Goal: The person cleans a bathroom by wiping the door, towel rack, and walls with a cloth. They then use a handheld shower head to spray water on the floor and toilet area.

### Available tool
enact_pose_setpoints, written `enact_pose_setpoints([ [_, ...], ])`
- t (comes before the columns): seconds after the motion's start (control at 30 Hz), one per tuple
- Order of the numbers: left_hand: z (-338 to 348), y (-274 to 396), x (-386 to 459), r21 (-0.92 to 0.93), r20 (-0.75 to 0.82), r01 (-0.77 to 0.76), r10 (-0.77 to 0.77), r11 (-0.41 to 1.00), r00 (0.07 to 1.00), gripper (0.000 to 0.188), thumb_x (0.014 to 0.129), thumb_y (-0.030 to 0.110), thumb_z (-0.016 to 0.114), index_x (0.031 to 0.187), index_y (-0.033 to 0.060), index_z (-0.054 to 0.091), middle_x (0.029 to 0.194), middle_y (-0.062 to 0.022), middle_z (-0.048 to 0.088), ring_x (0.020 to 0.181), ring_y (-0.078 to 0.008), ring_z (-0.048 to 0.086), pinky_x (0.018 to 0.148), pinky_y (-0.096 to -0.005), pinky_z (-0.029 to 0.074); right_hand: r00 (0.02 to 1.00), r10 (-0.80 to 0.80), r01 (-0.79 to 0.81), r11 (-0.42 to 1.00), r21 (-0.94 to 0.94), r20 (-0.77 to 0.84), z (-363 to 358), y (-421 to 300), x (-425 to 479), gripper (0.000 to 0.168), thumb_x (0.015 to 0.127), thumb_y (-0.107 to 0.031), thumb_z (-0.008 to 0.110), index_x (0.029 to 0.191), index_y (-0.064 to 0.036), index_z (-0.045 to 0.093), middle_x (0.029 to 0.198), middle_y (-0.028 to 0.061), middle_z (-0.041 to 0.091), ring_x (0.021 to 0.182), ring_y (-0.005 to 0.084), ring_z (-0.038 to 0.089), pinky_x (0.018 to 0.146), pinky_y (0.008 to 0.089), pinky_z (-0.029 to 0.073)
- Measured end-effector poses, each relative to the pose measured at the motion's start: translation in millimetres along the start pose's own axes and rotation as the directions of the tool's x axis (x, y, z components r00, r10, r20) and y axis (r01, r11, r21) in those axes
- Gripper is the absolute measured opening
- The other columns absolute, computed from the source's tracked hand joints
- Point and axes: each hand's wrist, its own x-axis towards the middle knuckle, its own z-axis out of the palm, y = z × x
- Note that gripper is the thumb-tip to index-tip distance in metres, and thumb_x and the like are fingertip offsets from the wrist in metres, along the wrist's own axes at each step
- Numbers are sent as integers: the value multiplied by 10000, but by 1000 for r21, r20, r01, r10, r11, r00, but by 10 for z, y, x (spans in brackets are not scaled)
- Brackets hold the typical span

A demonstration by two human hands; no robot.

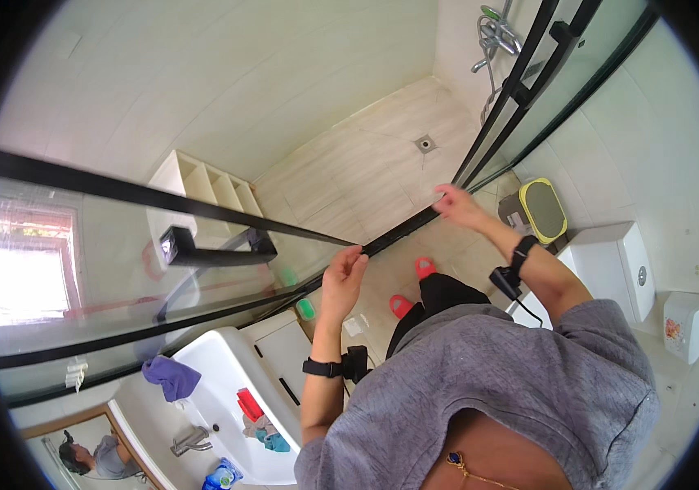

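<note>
My left hand [344,278] is at the near end of the left black-framed glass shower door [202,211], its fingers bent and bunched at the frame's edge. Whether it grips the frame cannot be told. Across the opening, my right hand [461,207] is beside the lower end of the right black-framed glass door [502,116], fingers curled and slightly blurred. Contact with that door is unclear. Between both hands runs the black floor track [401,231] of the enclosure. A black bar handle [221,256] is fixed to the left door.
Left stands a white washbasin [227,361] holding a red brush-like object [249,404] and cloths [271,438]; a purple cloth [172,378] hangs over its rim. Right are a lidded bin [542,211] and white toilet [616,263]. White shelving [202,184] and a floor drain [425,144] lie beyond.
</note>
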Motion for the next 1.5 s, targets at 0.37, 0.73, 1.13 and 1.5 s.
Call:
enact_pose_setpoints([
  [0.37, 772, -119, 1512, 353, 195, -6, -67, 936, 978, 286, 823, 240, 586, 961, -11, 593, 735, -125, 621, 658, -177, 569, 622, -294, 454, 768, -153, 326, 929, 174, -622, -1664, -506, -186, 309, 850, -175, 592, 1113, -49, 489, 818, -2, 541, 748, 59, 502, 629, 194, 412],
  [0.73, 1686, 620, 3606, 218, 328, -119, 42, 969, 944, 269, 826, 238, 556, 902, -16, 605, 729, -72, 617, 649, -123, 570, 599, -252, 455, 632, -232, 268, 961, -73, -739, -2066, -729, -67, 221, 851, -121, 563, 1023, 3, 498, 823, 42, 560, 757, 99, 517, 713, 237, 434],
  [1.13, 3746, 1443, 6002, -97, 605, 340, -216, 935, 767, 222, 806, 201, 538, 975, 58, 527, 829, -87, 616, 687, -192, 598, 593, -329, 477, 779, -385, -227, 564, -794, -496, -2322, 23, -264, 224, 760, -64, 562, 980, -35, 537, 975, 146, 548, 924, 239, 511, 851, 366, 378],
  [1.5, 5429, 858, 6701, 85, 769, 468, -357, 879, 530, 320, 804, 238, 520, 1065, 55, 495, 947, -98, 578, 768, -229, 584, 631, -375, 477, 294, 393, -529, 826, 194, -872, -1467, -436, -430, 220, 833, -124, 534, 1027, -20, 520, 935, 100, 548, 846, 177, 519, 726, 281, 421],
])
